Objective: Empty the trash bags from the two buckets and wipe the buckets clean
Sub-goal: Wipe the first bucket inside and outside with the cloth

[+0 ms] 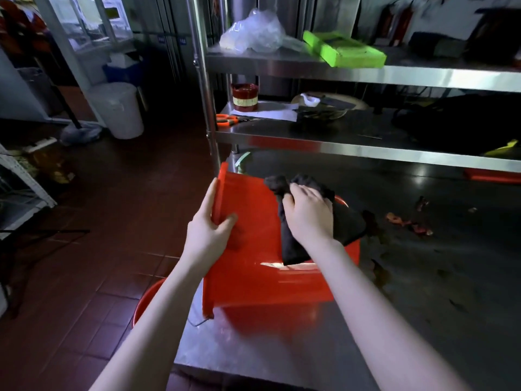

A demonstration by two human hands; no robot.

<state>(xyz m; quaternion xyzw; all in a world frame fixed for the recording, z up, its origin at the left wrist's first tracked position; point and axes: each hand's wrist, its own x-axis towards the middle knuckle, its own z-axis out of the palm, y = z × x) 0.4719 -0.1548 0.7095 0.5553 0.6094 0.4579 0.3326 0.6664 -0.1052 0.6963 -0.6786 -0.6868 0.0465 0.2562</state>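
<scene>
Head view: red bucket (253, 249) lies tipped on its side at the steel bench (282, 356) edge, a second red bucket (146, 300) on the floor below. Left hand (208, 232) grips the rim, fingers curled round it; right hand (307, 215) presses a dark cloth (293, 249) against the wall, fingers curled on it. Risk, I judge: hard wiping near the edge could roll the bucket off

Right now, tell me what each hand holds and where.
Left hand grips the red bucket by its rim. Right hand presses a black cloth, bunched under its fingers, against the bucket's side.
</scene>
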